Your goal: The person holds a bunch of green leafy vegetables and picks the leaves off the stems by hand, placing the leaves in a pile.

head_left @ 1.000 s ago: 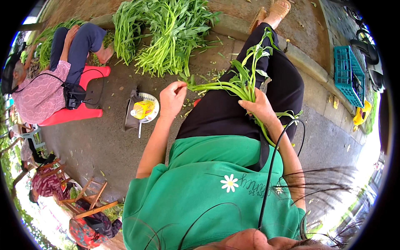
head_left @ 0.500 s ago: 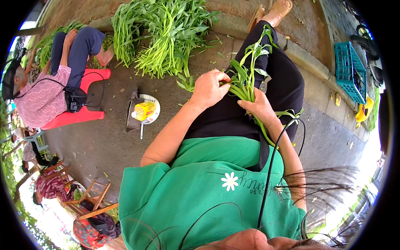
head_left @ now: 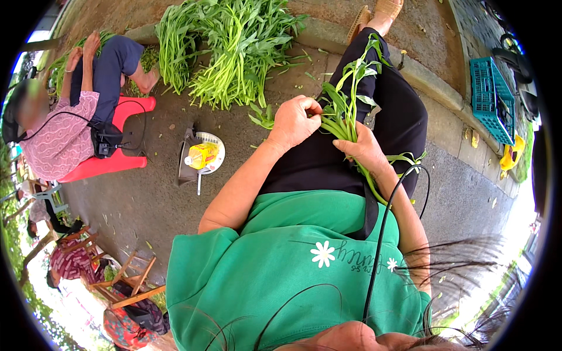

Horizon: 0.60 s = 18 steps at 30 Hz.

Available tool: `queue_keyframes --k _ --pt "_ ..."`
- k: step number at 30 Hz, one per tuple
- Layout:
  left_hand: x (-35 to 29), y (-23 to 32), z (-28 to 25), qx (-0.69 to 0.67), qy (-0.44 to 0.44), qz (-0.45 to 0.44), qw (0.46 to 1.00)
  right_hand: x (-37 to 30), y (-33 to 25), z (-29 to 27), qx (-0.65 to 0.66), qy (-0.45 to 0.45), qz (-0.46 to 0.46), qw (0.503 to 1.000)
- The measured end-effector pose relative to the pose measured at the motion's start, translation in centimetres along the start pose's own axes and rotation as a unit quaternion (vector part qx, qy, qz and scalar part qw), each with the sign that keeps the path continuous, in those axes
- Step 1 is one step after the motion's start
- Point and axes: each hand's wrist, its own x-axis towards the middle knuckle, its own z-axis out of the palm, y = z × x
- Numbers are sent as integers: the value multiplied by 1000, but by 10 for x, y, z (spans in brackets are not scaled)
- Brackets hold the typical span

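Note:
A bunch of water spinach [head_left: 342, 117], long green stems with narrow leaves, lies across my lap on black trousers. My right hand [head_left: 364, 146] is closed round its stems, and stem ends run down beside that forearm. At the left edge of the bunch, my left hand [head_left: 295, 123] has thumb and forefinger bent together in a pinch; what lies between them is hidden. A leafy sprig [head_left: 261, 117] sticks out from behind the left hand.
A big heap of water spinach [head_left: 237, 58] lies on the ground ahead. Left of my lap are a yellow-labelled bottle [head_left: 201, 155] and a round white dish [head_left: 218, 161]. A person [head_left: 64, 137] sits on a red stool [head_left: 126, 114]. A teal crate [head_left: 489, 99] stands at right.
My hands and the bunch stay nearly still. At the left, the seated person's hands have lifted off the knee and moved further out.

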Motion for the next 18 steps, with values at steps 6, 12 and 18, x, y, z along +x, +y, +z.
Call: queue_keyframes --k 6,12,18 --pt "1 -5 1 -27 8 4 1000 0 0 0 -7 4 0 1000" --pt "1 -16 4 -139 -9 -56 989 0 -2 0 -8 2 -2 1000" --pt "2 -16 2 -296 0 -133 946 -1 -4 0 -10 1 -2 1000"
